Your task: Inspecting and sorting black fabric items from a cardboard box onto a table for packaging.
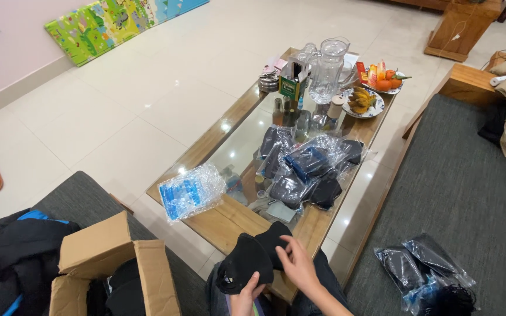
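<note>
Low down, both hands [273, 275] gripping black fabric [253, 260], table edge [229, 225] touching, floor open left.

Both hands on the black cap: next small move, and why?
Probably lower the black cap into the open cardboard box by the left hand. That hand grips the cap's lower edge, the right hand pinches its top, and similar dark pieces appear to lie in the box already.

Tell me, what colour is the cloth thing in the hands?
Black. The cloth item shows best in the head view.
</note>
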